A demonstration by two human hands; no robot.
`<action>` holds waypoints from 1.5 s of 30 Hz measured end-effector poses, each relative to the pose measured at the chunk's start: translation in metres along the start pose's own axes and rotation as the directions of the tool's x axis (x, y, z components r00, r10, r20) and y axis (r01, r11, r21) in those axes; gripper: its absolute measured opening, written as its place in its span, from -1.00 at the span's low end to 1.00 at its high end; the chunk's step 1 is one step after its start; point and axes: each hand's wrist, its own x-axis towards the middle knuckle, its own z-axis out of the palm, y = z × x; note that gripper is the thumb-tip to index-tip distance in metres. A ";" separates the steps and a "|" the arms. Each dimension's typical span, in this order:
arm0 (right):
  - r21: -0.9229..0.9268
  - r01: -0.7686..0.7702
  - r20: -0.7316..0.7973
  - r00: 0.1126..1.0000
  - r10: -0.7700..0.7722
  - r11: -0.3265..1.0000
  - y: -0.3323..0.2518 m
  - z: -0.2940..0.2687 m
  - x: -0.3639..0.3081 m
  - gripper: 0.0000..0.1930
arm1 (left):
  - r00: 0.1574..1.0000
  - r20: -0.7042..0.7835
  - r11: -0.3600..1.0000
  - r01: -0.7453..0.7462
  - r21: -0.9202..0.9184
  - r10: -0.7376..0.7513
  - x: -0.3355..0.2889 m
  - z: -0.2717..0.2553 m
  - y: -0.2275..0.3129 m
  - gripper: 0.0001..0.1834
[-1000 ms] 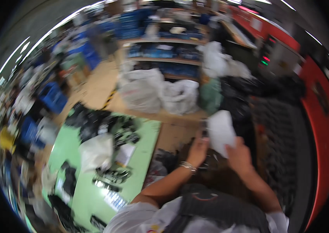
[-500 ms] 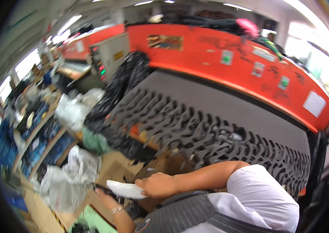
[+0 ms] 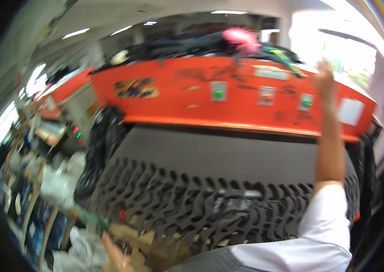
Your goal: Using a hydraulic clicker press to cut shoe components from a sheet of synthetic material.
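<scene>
My right arm reaches up and away at the right. My right hand (image 3: 325,81) is smeared by motion in front of the top edge of a large orange machine (image 3: 178,99), near its right end. Whether it touches the machine or holds anything does not show. Low at the left, my left hand (image 3: 117,254) is blurred above crumpled white plastic bags (image 3: 81,249) and brown cardboard (image 3: 140,238); its fingers are unclear. In front of me lies a dark grey sheet (image 3: 219,143), its near half cut into rows of curved pieces (image 3: 196,211).
Two green buttons and a red button (image 3: 266,96) sit on the orange panel. Dark material and a bright pink bundle (image 3: 241,40) lie on top. Black plastic (image 3: 103,145) hangs at the sheet's left. Shelves of dark blue items (image 3: 42,222) stand at the lower left.
My right hand has risen from low in front of me to the machine's top. The white, flat, elongated piece it held is out of sight. The view has turned right and tilted up.
</scene>
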 end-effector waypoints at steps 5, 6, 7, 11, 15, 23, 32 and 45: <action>-0.248 -0.259 0.234 0.919 0.317 0.933 0.145 0.103 0.016 -0.65 | 0.862 0.439 0.937 -0.333 0.110 0.255 0.018 0.121 0.034 -0.09; -0.220 -0.200 0.278 0.925 0.258 0.955 0.158 0.107 0.032 -0.63 | 0.806 0.528 0.904 -0.399 0.152 0.267 0.037 0.122 0.026 -0.13; -0.160 -0.248 0.445 0.846 0.294 0.955 0.176 0.096 0.052 -0.63 | 0.701 0.606 0.756 -0.611 0.236 0.377 0.052 0.126 0.019 -0.17; -0.221 -0.179 -0.068 0.983 0.168 0.959 0.144 0.113 0.001 -0.66 | 0.385 0.888 0.269 -0.909 0.317 0.252 0.048 0.234 0.029 -0.32; 0.243 -0.173 0.089 0.984 0.156 0.954 -0.048 0.048 -0.018 -0.71 | -0.045 0.992 0.028 -0.998 -0.048 0.115 0.084 0.298 -0.002 -0.38; 0.526 0.148 0.768 0.338 -0.543 0.837 -0.365 0.020 -0.126 -0.55 | -0.301 0.935 0.267 -0.932 -0.246 -0.189 0.179 0.356 -0.041 -0.34; 0.281 -0.299 0.957 0.015 -0.290 0.912 -0.492 0.092 -0.227 -0.29 | 0.503 0.862 0.268 -0.842 0.469 0.071 0.413 0.296 0.038 -0.36; 0.318 -0.350 0.917 0.348 -0.193 0.881 -0.503 0.141 -0.243 -0.31 | 0.426 0.902 0.194 -0.893 0.407 0.067 0.487 0.305 -0.003 -0.34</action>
